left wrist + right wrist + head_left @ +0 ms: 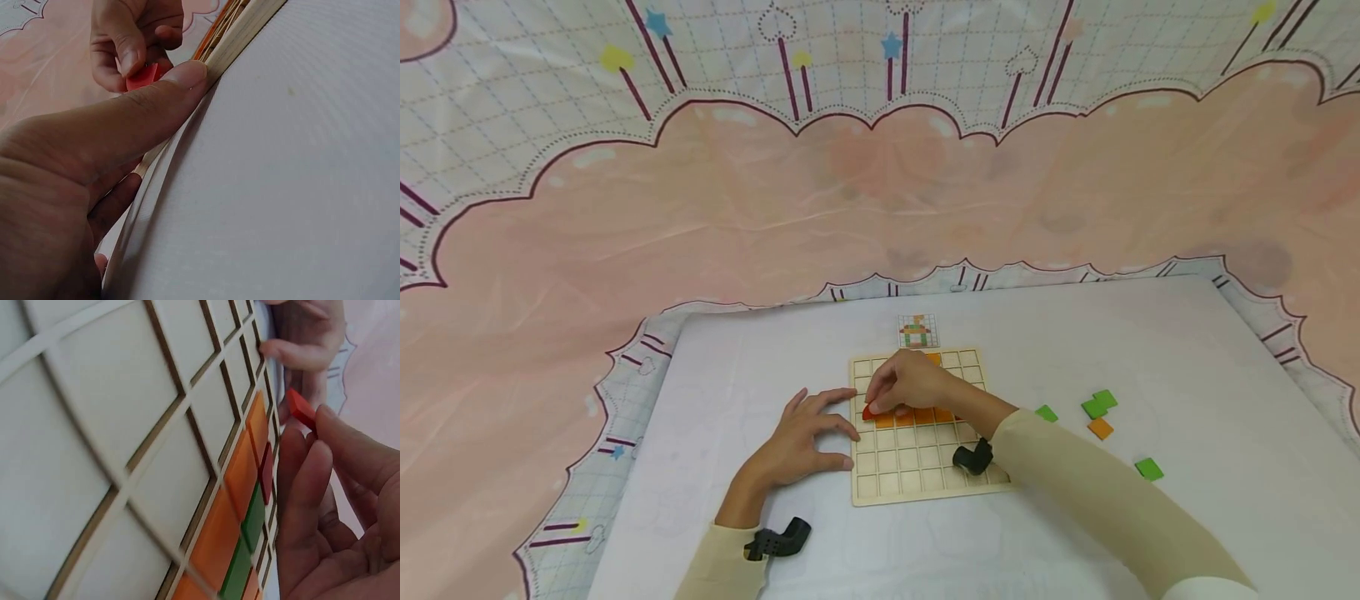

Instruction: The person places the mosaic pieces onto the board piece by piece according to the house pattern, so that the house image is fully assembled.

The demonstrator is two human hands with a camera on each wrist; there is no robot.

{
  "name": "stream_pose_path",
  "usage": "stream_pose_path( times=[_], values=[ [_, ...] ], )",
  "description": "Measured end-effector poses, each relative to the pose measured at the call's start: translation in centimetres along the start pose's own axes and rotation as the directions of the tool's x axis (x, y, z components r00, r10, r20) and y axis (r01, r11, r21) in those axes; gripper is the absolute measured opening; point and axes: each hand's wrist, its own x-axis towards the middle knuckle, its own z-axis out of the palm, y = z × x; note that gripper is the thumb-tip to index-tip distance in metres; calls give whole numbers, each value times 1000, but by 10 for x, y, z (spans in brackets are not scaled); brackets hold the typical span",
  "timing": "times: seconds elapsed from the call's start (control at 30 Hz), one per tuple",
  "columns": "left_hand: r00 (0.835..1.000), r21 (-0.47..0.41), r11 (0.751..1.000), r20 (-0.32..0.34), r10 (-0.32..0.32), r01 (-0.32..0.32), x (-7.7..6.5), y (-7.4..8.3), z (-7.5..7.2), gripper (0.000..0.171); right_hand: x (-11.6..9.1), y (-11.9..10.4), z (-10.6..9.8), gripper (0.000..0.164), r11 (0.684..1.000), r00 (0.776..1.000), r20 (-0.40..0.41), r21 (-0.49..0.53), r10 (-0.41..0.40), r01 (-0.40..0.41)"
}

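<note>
My right hand [913, 379] is over the left part of a wooden grid board [887, 462]. Between its thumb and fingertips it pinches a small red tile [302, 410], held just off the grid in the right wrist view. Orange tiles [212, 537] fill a row of cells, with green tiles [253, 515] and a darker red tile [266, 475] in the row beyond. Part of the pattern is hidden under the right hand in the head view. With fingers spread, my left hand [801, 437] touches the board's left edge; its thumb [187, 74] lies against the wooden rim.
A small printed pattern card [917, 331] lies just behind the board. Right of the board, several loose green tiles [1148, 469] and one orange tile [1101, 428] are scattered on the white tabletop [760, 350]. A patterned pink cloth [760, 225] hangs behind the table.
</note>
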Motion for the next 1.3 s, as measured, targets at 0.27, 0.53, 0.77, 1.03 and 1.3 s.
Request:
stream_pose_path(
  times=[0.27,0.53,0.77,1.03,1.3],
  values=[
    [1000,-10,1000,0,7,-7,0,-1,0,25,10,0,11,4,984,999,-14,-171,-45,42],
    [1000,-9,1000,0,9,-9,0,-1,0,25,10,4,16,6,969,997,-23,-236,-74,67],
    [1000,3,1000,-4,8,-8,0,-1,0,26,8,2,18,10,959,996,-40,-275,-81,66],
    [1000,-1,1000,-10,4,-4,-1,-1,1,26,8,2,19,13,948,995,-39,-310,-91,75],
    [1000,3,1000,-18,24,-24,0,0,0,26,5,1,16,16,933,996,-65,-359,-58,31]
  ],
)
